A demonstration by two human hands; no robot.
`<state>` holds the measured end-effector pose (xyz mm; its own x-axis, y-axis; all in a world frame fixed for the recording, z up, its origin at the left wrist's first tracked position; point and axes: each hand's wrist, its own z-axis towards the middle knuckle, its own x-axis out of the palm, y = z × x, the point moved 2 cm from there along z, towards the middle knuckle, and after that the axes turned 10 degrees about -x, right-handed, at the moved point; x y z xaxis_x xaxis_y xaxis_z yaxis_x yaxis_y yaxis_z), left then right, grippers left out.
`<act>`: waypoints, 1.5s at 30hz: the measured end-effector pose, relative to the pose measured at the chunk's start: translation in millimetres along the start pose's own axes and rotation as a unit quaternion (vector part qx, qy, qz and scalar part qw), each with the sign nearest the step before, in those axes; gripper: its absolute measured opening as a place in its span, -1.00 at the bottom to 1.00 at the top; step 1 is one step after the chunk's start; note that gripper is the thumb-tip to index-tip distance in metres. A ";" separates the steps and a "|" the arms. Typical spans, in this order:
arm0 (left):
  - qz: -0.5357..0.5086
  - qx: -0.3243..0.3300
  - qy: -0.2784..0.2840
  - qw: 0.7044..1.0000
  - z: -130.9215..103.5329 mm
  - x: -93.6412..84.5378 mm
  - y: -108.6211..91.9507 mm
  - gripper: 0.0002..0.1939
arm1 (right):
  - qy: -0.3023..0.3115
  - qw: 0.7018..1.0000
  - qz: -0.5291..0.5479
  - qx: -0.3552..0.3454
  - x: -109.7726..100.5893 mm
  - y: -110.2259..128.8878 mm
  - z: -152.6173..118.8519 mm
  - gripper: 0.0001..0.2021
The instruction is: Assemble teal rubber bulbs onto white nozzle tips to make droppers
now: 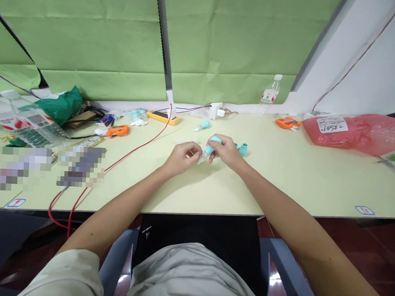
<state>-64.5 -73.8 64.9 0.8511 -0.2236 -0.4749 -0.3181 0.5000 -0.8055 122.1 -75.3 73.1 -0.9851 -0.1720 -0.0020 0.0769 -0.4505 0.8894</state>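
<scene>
Over the middle of the bench, back from its front edge, a teal bulb is being clamped by the right hand; its clear tip is being met by the left hand, whether gripped being unclear. Seemingly light and soft, the bulb is being suitably held around its rounded body.

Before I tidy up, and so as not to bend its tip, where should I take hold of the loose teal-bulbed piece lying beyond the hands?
Probably by its wide teal bulb, coming from the right: the piece lies on its side, bulb to the right, its narrow clear tip pointing left and toward the person.
</scene>
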 end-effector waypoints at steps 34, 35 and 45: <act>0.107 0.177 0.010 0.978 -4.3 1.4 -3.0 -0.80 | 0.008 0.988 0.118 0.102 -1.3 -11.8 2.1 -0.69; 0.112 0.181 0.012 0.977 -5.1 2.0 -3.9 -0.80 | 0.008 0.987 0.120 0.109 -1.5 -12.4 1.9 -0.70; 0.145 0.185 -0.054 0.971 -11.8 11.4 -3.9 -0.82 | 0.030 0.971 0.162 0.171 3.9 -11.8 -2.1 -0.72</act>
<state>-58.4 -88.1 58.5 0.7938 0.0503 -0.6061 -0.3960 0.7991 -0.4523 117.7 -72.4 61.6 -0.9065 -0.3112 0.2854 0.3150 -0.0482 0.9479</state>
